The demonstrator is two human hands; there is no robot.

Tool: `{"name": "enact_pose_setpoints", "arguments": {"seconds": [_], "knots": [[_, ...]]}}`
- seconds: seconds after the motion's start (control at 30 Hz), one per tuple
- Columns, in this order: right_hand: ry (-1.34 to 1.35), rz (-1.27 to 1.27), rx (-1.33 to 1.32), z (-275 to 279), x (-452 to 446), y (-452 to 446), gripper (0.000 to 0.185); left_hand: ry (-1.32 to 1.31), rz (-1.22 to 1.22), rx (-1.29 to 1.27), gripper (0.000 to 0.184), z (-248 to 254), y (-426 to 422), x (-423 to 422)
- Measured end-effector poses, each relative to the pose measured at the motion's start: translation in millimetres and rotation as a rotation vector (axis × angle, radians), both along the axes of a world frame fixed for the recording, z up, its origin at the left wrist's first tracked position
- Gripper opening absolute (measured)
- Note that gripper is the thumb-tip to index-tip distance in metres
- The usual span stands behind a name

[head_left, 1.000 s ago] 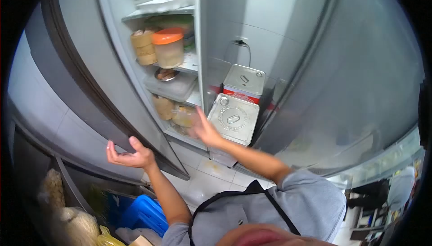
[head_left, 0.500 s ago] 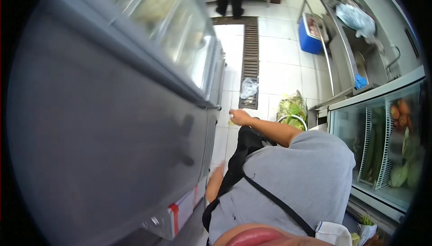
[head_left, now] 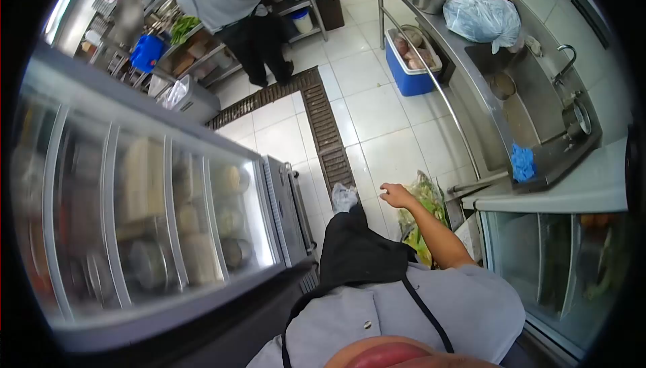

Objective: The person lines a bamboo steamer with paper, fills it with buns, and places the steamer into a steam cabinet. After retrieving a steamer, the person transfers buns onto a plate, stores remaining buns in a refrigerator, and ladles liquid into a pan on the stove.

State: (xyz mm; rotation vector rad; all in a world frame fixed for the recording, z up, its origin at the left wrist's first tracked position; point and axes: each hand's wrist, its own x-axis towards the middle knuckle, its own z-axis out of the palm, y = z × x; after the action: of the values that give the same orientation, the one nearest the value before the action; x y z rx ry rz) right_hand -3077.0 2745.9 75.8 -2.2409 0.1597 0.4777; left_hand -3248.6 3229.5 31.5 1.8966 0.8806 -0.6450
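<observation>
My right hand [head_left: 397,195] hangs in front of me over the white tiled floor, fingers loosely bent and a little apart, with nothing visible in it. Beside and beneath that forearm is a clear plastic bag of leafy greens [head_left: 424,200] on the floor, partly covered by the arm. A crumpled pale plastic bag [head_left: 344,198] lies at the near end of the floor drain [head_left: 328,132], just ahead of my black apron [head_left: 363,247]. My left hand is out of the picture.
A glass-front fridge [head_left: 155,213] stands left. To the right are a steel sink counter [head_left: 464,45], a blue cooler [head_left: 412,79] holding pale and reddish items, and another glass-front fridge [head_left: 525,253]. Ahead, a person [head_left: 225,5] stands at shelving, near a grey bin [head_left: 192,99].
My view has moved forward and tilted up, so the sink, cooler and other person show more fully. My left hand has left the picture. My right hand's fingers look looser.
</observation>
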Motion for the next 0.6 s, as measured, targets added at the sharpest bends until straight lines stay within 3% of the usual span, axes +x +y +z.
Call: {"name": "enact_pose_setpoints", "arguments": {"seconds": [0.17,0.27,0.33,0.37,0.4,0.43,0.47,0.53,0.6], "knots": [[-0.017,-0.311,0.129,6,113,-60,0.038,-0.075,-0.318,0.098,0.027,-18,-50,175],[-0.017,-0.39,-0.095,-77,110,-106,0.035,-0.226,-0.467,0.102,0.031,-9,-91,332],[0.322,-0.172,-0.252,-133,89,-145,0.034,-0.3,-0.488,0.028,0.035,1,-130,445],[0.371,-0.282,-0.24,-125,77,-150,0.034,-0.302,-0.475,-0.037,0.036,1,-150,502],[0.411,-0.392,-0.227,-106,74,-154,0.035,-0.218,-0.469,-0.189,0.033,-48,-150,574],[0.481,-0.552,-0.187,-95,76,-155,0.035,-0.196,-0.488,-0.139,0.034,-3,-195,627],[0.537,-0.721,-0.149,-79,79,-155,0.035,-0.242,-0.551,-0.145,0.038,2,-222,681],[0.556,-0.684,-0.139,-213,18,-172,0.036,-0.209,-0.661,-0.113,0.039,33,-287,772],[0.793,-0.819,-0.133,-168,63,-166,0.038,-0.182,-0.841,-0.018,0.035,41,-348,847]]}}
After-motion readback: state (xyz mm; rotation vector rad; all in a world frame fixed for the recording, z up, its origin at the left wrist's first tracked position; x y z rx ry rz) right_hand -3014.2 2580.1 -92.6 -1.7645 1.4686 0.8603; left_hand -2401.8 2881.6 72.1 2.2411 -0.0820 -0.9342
